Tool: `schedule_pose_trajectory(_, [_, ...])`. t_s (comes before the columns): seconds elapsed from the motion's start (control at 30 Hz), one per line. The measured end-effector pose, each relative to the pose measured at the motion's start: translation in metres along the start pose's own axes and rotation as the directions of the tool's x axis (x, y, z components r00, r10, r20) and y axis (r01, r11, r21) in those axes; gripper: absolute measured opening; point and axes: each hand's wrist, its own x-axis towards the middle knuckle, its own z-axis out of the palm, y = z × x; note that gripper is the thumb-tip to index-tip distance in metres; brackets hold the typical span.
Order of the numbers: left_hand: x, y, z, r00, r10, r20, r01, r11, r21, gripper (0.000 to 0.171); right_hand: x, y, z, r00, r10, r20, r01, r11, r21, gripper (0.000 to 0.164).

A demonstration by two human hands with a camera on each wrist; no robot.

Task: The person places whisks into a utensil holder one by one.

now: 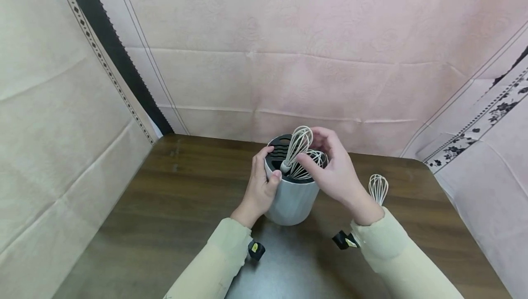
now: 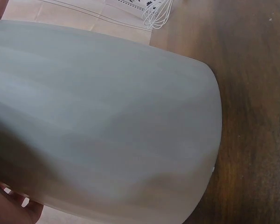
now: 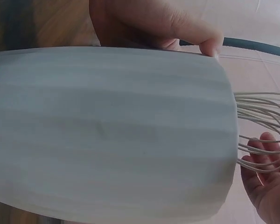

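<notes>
A pale grey utensil holder (image 1: 290, 202) with a black slotted top (image 1: 280, 148) stands upright on the table. My left hand (image 1: 261, 184) grips its left side, thumb near the rim. Two whisks rise from the holder, wire heads up: a taller whisk (image 1: 299, 142) and a lower whisk (image 1: 304, 171) to its right. My right hand (image 1: 336, 170) holds the lower whisk's wires, its thumb in front and fingers behind. In the right wrist view those fingers show through the wires (image 3: 263, 109). The holder hides the whisk handles.
Another whisk (image 1: 378, 189) lies on the wooden table (image 1: 198, 212) beyond my right wrist, its handle hidden by the sleeve. Light cloth (image 1: 288, 83) hangs behind the table and along both sides. A black wrist device (image 1: 256, 250) sits under each forearm.
</notes>
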Motion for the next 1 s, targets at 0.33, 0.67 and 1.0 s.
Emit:
schedule_pose_trajectory(0.33, [0.000,-0.002,0.003,0.999,0.029,-0.026,-0.029,1.000,0.007,0.063,-0.008,0.031,-0.025,0.988,-0.051,-0.147,0.079,0.979,0.189,0.041])
schedule_pose_trajectory(0.67, [0.001,-0.004,0.000,0.999,0.029,-0.018,-0.029,1.000,0.006,0.062,-0.001,0.009,-0.020,0.997,-0.027,-0.068,0.032,0.997,0.077,0.047])
schedule_pose_trajectory(1.0, [0.000,-0.002,0.001,1.000,0.020,-0.017,-0.020,1.000,0.019,0.063,0.009,0.015,-0.003,1.000,0.002,0.014,0.000,0.994,-0.106,0.027])
